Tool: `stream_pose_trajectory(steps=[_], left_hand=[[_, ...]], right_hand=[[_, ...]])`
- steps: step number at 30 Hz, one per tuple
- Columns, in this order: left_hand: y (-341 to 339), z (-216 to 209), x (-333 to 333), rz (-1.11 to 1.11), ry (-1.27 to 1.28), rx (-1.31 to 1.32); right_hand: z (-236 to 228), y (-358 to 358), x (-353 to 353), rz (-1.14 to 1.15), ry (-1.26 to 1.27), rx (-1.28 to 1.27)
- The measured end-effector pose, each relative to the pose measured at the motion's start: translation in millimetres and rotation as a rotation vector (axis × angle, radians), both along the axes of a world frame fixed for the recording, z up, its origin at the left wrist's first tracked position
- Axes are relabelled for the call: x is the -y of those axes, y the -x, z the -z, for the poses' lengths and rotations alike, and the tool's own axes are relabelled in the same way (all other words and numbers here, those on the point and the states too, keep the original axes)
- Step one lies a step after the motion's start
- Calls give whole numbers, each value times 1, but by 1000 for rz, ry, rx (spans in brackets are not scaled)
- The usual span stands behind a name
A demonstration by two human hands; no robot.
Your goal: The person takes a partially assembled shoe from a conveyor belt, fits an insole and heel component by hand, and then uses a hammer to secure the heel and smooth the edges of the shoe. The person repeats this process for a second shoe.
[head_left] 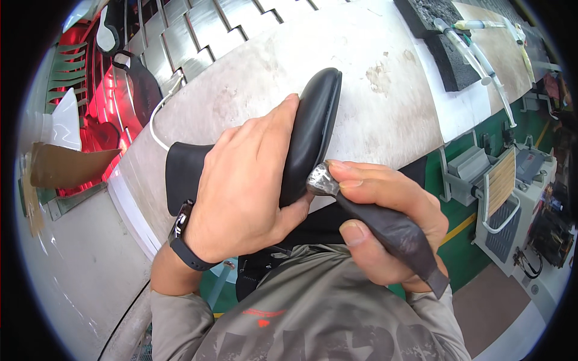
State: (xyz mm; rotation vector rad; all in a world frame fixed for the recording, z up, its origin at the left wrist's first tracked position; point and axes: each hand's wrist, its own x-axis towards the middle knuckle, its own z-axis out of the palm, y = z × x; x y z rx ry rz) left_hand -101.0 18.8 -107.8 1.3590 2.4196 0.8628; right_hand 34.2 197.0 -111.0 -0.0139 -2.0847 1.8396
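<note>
A black leather boot (314, 120) lies on its side over the near edge of the worktable, its rounded toe pointing away from me and its shaft reaching left. My left hand (244, 186) grips it around the middle, with the fingers along its left side and the thumb low near the right edge. In my right hand (394, 210) is a small hammer (391, 231) with a dark wrapped handle. Its dented, shiny metal head touches or nearly touches the boot's right edge, close to my left thumb. The hand hides part of the handle.
The pale, stained worktable (259, 90) spreads ahead. Beyond it runs a metal slat conveyor (192, 36). A white cable (152, 123) curves at the table's left. Syringes (466, 51) rest on dark foam blocks (454, 63) at far right. A machine (512, 192) stands on the green floor.
</note>
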Motion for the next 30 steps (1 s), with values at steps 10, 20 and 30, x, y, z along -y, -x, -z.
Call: stream_pose_trajectory(steps=[10, 20, 30], left_hand=[[5, -8, -4, 5, 42, 45], [5, -12, -6, 20, 74, 56], [8, -82, 4, -147, -749, -22]], right_hand=[[-29, 22, -35, -141, 65, 306], [-4, 95, -83, 69, 423, 423], [36, 77, -73, 201, 179, 206]])
